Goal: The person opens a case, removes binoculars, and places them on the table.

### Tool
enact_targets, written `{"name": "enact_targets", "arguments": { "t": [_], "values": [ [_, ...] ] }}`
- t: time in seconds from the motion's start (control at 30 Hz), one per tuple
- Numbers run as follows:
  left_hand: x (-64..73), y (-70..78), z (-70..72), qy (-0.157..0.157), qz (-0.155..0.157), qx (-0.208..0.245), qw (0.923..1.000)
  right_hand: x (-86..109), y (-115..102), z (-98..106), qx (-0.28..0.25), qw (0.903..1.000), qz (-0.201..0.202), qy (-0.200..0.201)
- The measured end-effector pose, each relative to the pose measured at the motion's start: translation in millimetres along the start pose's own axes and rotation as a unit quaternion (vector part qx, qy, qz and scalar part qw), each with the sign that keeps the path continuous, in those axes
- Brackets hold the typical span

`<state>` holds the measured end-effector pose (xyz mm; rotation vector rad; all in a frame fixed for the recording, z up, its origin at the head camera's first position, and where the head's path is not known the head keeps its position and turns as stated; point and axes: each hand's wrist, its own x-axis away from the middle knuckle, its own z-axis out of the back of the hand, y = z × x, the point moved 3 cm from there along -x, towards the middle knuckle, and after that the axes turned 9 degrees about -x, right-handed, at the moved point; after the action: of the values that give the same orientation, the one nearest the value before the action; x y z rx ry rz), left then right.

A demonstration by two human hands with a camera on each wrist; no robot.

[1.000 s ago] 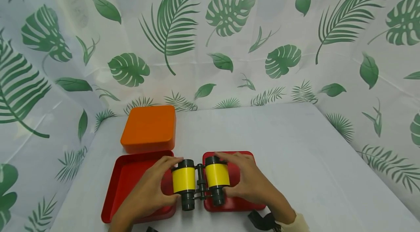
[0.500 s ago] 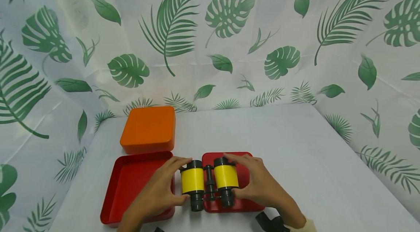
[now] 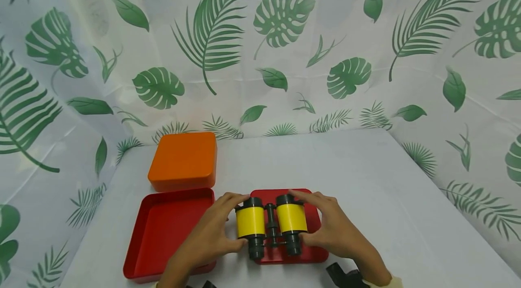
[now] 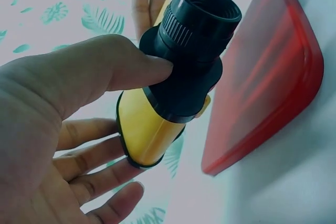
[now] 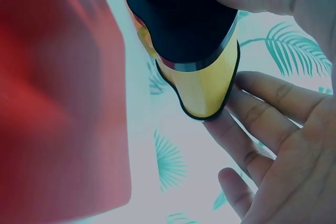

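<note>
Backdrop: pale cloth [image 3: 301, 66] printed with green leaves, rising behind and beside the white tabletop [image 3: 366, 179].
Binoculars: the yellow-and-black binoculars [image 3: 272, 222] are held up level, narrow eyepieces towards the person; the wrist views show a gap under them.
Left grip [image 3: 208, 236]: pinching the left barrel, thumb behind the eyepiece, fingertips at the far rim.
Right grip [image 3: 338, 229]: pinching the right barrel the same way.
Beneath: a flat red piece [image 3: 313, 219] on the tabletop; from the head view the left barrel overlaps its left edge.
Left of that: an open red tray [image 3: 163, 229], inside facing up, its near right part behind the left forearm.
Behind the tray: an orange box [image 3: 183, 159], close to its far edge.
Step in hand: judged to be a two-handed hold of the binoculars above the red piece.
Next move: probably calls for both grips acting together, so the hinge does not twist; any lowering would need fingertip room at the far rims.
</note>
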<state>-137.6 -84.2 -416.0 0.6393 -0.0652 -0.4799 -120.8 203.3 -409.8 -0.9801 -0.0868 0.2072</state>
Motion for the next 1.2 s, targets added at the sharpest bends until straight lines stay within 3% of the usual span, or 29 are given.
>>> {"name": "enact_targets", "arguments": {
  "t": [0.23,0.7,1.2],
  "values": [
    [-7.5,5.1,-9.1,-0.001,-0.019,0.007,0.9998,2.5,7,10,0.008,0.9998,-0.016,0.01],
    [-21.3,14.8,-28.0,-0.011,-0.036,0.056,0.9977,9.9,21,26,0.018,0.9996,0.006,0.018],
    [-36.2,29.0,-45.0,-0.008,-0.054,0.049,0.9973,17.4,34,41,0.025,0.9992,-0.013,0.028]
  ]
}}
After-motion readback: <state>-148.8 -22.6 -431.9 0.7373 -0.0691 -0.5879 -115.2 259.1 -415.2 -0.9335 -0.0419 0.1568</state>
